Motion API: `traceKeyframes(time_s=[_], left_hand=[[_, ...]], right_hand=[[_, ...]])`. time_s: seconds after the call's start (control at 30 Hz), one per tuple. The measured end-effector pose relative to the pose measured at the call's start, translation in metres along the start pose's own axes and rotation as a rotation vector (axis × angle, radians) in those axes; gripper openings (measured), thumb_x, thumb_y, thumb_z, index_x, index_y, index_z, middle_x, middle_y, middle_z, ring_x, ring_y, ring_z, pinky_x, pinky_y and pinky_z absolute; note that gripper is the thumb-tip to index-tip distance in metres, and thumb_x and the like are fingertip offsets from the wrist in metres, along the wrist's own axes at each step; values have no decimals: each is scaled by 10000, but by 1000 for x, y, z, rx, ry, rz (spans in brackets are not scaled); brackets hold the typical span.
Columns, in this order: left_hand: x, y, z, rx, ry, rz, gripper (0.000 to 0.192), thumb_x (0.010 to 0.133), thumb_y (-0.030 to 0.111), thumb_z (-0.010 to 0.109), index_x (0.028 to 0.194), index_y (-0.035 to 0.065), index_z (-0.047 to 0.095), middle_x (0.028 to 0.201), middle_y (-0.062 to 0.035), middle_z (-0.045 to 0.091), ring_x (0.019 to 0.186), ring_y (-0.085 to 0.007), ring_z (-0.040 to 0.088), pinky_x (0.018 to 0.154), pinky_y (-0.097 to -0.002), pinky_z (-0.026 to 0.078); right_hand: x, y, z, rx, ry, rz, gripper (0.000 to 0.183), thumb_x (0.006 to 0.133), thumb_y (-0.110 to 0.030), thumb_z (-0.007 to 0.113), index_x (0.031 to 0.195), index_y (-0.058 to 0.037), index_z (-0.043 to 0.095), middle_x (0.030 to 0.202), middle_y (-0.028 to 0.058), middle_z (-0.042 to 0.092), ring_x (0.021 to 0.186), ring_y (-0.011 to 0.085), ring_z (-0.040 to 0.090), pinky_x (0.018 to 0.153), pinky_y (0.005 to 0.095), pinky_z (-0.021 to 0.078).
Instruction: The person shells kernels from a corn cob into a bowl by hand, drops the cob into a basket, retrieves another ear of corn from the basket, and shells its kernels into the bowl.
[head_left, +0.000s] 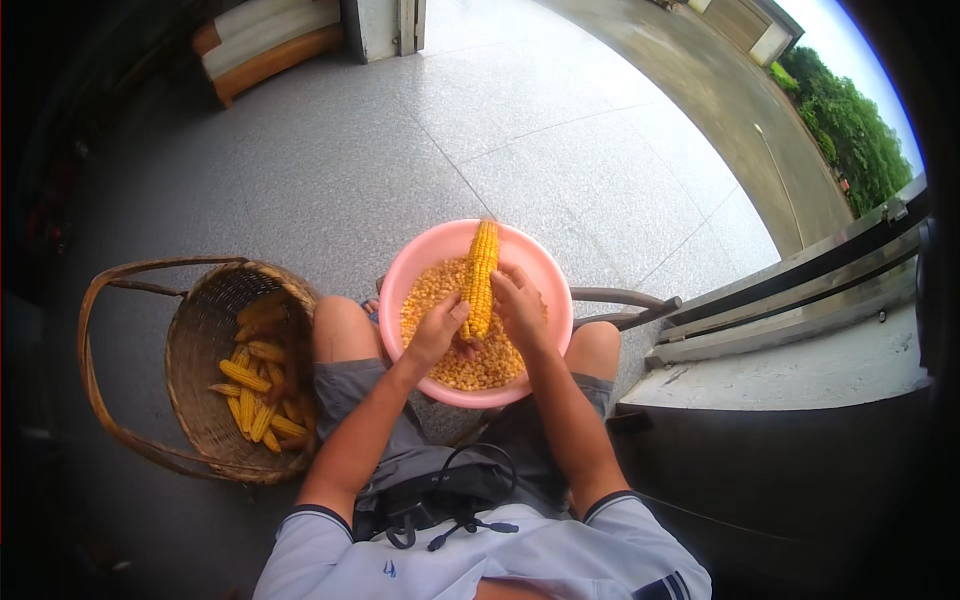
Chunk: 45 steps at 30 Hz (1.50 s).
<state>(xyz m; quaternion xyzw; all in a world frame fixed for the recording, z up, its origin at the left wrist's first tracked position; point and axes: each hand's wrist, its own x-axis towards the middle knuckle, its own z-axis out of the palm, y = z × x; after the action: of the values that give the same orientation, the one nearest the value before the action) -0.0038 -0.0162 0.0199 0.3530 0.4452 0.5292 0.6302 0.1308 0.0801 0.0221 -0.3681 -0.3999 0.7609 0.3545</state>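
Observation:
A dried yellow corn cob (481, 277) with its kernels on is held over a pink plastic basin (397, 262). My left hand (439, 328) grips the cob's lower part, thumb on its side. On the other side, the fingers of my right hand (519, 298) rest against the cob around its middle; how firmly they hold it cannot be told. Loose corn kernels (480, 371) cover the basin's bottom. The basin sits between my knees.
Left of my leg stands a woven basket (191, 375) with a tall handle, holding several corn cobs (246, 375). A wooden bar (619, 298) juts out right of the basin. A wooden bench (274, 49) stands at upper left, a door frame (787, 292) at right.

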Motion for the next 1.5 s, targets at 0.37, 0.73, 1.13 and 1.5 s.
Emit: traceKeyframes(time_s=[0.37,0.73,1.13,1.5], left_hand=[[4,-4,4,-62,-14,82,540,954,218,494,1385,-22,275,931,-96,595,695,-137,617,584,-250,525],[2,-4,-3,26,-48,49,632,927,255,520,1413,-18,223,1057,-129,591,788,-178,638,687,-276,538],[3,-10,4,123,51,243,691,774,-75,651,1373,4,316,1048,-76,525,983,-154,579,844,-275,495],[0,-6,8,147,-95,-16,279,877,121,632,1081,-45,537,881,-59,615,758,-110,598,651,-250,513]], right_hand=[[7,1,-7,314,-35,-37,344,936,-105,430,1254,24,414,1116,122,543,1010,190,561,855,314,477],[6,1,-4,328,-94,-85,364,934,-135,418,1270,7,412,1117,105,548,999,181,554,869,335,466],[-3,-14,-1,700,-134,46,395,960,-310,394,1238,-36,451,1072,154,560,995,256,558,874,408,484],[-2,-16,1,762,-222,-47,415,950,-384,422,1185,-46,472,973,117,558,894,249,567,781,421,507]])
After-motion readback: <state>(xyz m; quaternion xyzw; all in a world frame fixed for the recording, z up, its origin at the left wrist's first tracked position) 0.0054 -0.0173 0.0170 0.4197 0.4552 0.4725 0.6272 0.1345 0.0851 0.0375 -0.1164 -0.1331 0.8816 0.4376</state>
